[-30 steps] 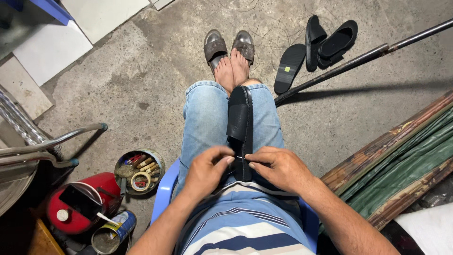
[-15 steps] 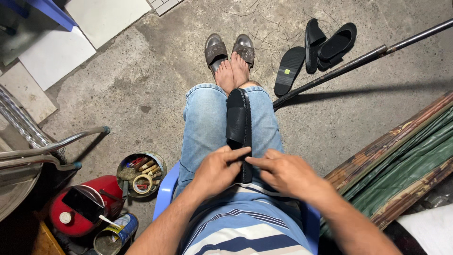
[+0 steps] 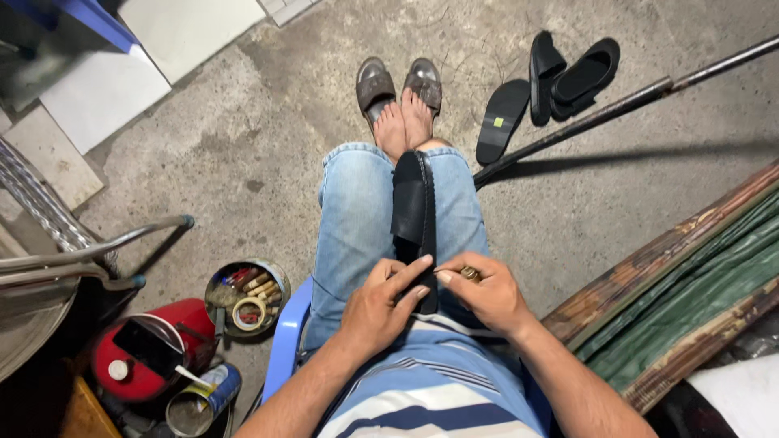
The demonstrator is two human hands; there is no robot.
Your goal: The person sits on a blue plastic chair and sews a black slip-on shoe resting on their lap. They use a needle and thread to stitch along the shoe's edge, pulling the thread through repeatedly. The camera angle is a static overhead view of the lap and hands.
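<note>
Both hands (image 3: 434, 296) around black sandal (image 3: 414, 212)

Black sandals (image 3: 560, 81), a metal rod (image 3: 617, 101), a tin of tools (image 3: 246, 296).

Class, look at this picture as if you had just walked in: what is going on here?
A seated person in jeans holds a black slip-on sandal upright between the knees. The left hand steadies its near end, fingers against the sole, while the right hand pinches something thin at its edge. More black sandals lie on the concrete floor.
</note>
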